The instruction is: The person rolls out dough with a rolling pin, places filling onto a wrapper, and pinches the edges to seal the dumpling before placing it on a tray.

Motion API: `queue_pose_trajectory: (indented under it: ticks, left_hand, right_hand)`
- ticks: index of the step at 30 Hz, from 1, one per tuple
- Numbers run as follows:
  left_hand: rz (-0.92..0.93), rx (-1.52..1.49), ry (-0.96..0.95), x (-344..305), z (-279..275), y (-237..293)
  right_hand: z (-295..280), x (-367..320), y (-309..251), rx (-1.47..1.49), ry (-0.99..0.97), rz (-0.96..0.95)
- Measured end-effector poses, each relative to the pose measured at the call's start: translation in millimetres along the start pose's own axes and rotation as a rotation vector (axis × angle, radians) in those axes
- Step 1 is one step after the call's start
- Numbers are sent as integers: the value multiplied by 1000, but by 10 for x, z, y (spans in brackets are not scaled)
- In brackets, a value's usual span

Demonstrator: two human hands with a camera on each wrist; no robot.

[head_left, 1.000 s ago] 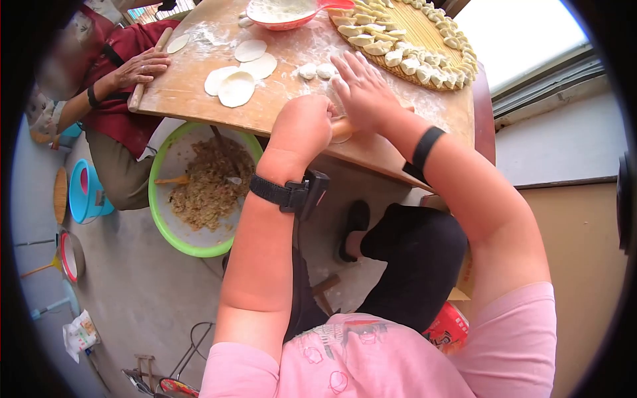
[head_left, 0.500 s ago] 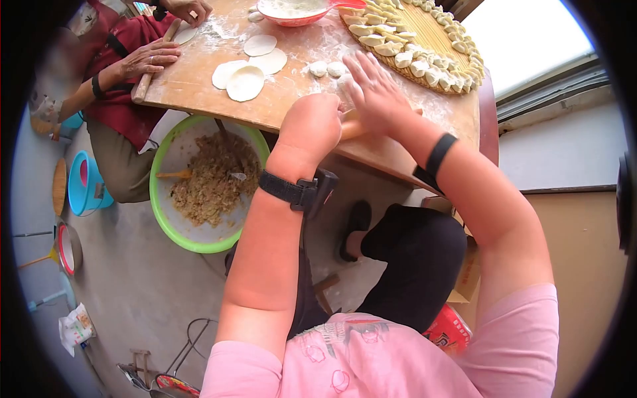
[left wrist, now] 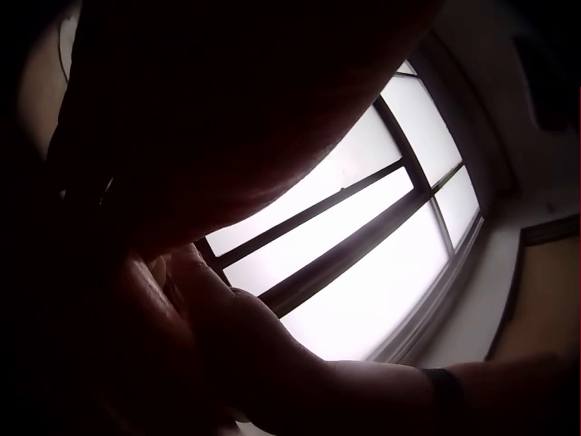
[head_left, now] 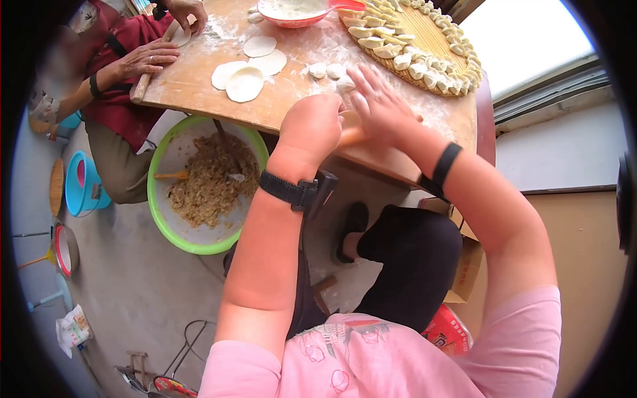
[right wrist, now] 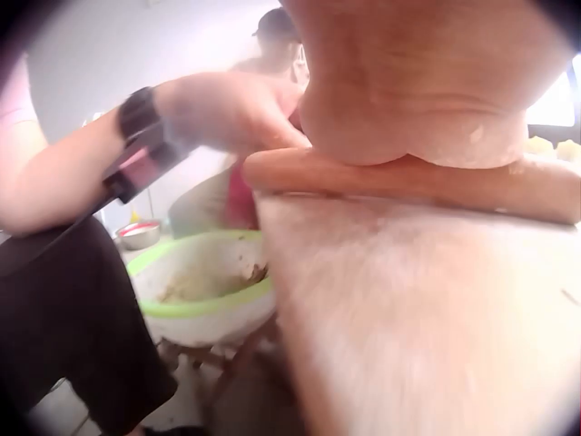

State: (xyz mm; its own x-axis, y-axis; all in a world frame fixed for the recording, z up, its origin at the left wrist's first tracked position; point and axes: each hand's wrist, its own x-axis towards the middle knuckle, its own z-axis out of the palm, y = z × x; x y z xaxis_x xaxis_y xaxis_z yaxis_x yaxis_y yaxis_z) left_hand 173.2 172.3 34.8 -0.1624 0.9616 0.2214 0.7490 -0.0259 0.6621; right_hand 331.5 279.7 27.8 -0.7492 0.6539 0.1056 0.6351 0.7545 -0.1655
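In the head view my right hand (head_left: 381, 109) lies with extended fingers over a wooden rolling pin (head_left: 353, 136) near the board's front edge. The right wrist view shows its palm (right wrist: 418, 109) pressing on the rolling pin (right wrist: 363, 179). My left hand (head_left: 314, 125), fingers curled, is close at the pin's left end; what its fingertips pinch is hidden. Small dough pieces (head_left: 318, 70) lie just beyond the hands. Flat round wrappers (head_left: 245, 84) overlap to the left on the floured board (head_left: 192, 93). The left wrist view is mostly dark.
A round tray (head_left: 431, 30) of dumplings stands at the back right, beside a red bowl of flour (head_left: 292, 9). Below the board's left part is a green-rimmed bowl (head_left: 156, 205) of filling. At the far left another person's hand (head_left: 147, 58) rests on a second rolling pin.
My right hand has slid slightly toward me and to the right over the pin. The left hand has barely moved. The other person's second hand has come into view at a wrapper.
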Motion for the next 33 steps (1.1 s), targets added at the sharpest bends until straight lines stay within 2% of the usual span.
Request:
queue_pose_trajectory:
  ticks: [2, 5, 6, 8, 9, 11, 12, 15, 18, 20, 21, 24, 25, 26, 28, 30, 33]
  left_hand:
    - [-10, 82, -48, 23, -67, 39]
    - [12, 124, -6, 29, -15, 10]
    - [27, 121, 27, 29, 17, -1]
    - [-21, 94, -28, 27, -17, 52]
    - [-44, 82, -51, 34, -41, 67]
    - [-23, 49, 14, 39, -5, 13]
    - [-13, 35, 44, 36, -13, 18]
    - [-73, -59, -64, 10, -67, 49]
    - [-21, 30, -44, 33, 4, -2]
    - [-6, 32, -17, 59, 34, 5]
    - [1, 30, -8, 63, 49, 17]
    - [-32, 37, -50, 83, 59, 59]
    - [-33, 29, -38, 78, 42, 58]
    - [-32, 21, -24, 53, 18, 51]
    - [-34, -22, -34, 44, -33, 24]
    - [-40, -85, -84, 45, -80, -12]
    - [54, -4, 18, -17, -23, -84]
  right_hand:
    - [60, 327, 65, -275, 89, -132]
    - [276, 569, 168, -258, 192, -132]
    - [242, 487, 159, -241, 164, -156]
    - [75, 115, 61, -209, 95, -201]
    - [20, -95, -33, 94, 65, -73]
    - [-61, -434, -40, -35, 34, -163]
    - [-178, -517, -133, 39, 18, -98]
    - [-88, -332, -80, -160, 99, -258]
    - [23, 212, -25, -118, 183, -210]
    - [135, 439, 57, -227, 224, -255]
    - [135, 465, 42, -281, 241, -274]
    - [56, 99, 33, -257, 133, -297]
    - [16, -122, -10, -82, 139, -242]
    - [84, -276, 71, -68, 87, -227]
    - [-177, -514, -127, 30, 16, -115]
    - [-176, -400, -135, 11, 18, -111]
    - [2, 78, -64, -53, 90, -98]
